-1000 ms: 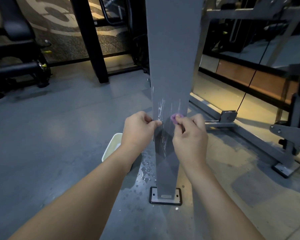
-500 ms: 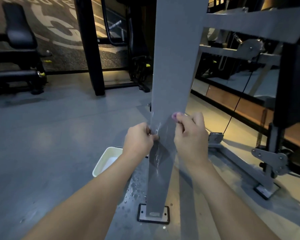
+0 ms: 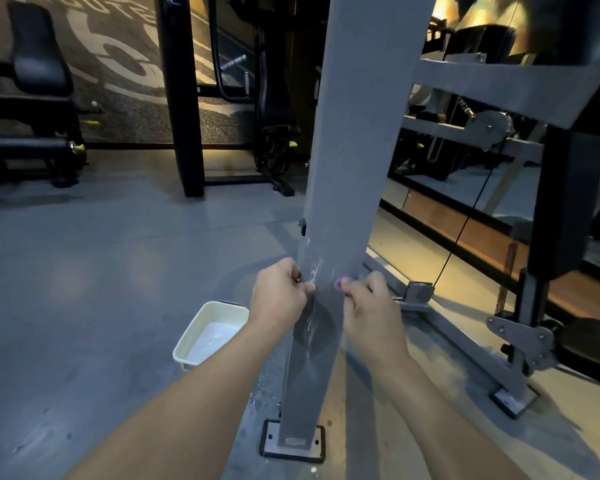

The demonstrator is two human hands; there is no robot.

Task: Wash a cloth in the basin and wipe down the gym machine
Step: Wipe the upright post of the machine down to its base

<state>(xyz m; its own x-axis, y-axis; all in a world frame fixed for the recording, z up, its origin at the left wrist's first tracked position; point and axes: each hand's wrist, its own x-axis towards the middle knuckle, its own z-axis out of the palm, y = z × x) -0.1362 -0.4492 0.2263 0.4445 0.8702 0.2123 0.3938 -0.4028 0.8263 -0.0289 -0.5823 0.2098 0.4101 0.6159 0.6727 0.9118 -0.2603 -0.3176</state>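
both hands curl at the grey post [image 3: 343, 188]: the left hand [image 3: 279, 294] pinches its edge, the right hand [image 3: 369, 308] grips what looks like a pink cloth [image 3: 342, 283]; basin [image 3: 187, 344] sits on the floor left.

both hands [image 3: 280, 295] and [image 3: 367, 308] pinched up against the wet grey post [image 3: 340, 202], pink cloth [image 3: 342, 283] peeking out, basin [image 3: 191, 336] beside it

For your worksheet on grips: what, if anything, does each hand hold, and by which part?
The right hand pinches a small pink cloth bunched at its fingertips. The left hand grips the grey upright's left edge.
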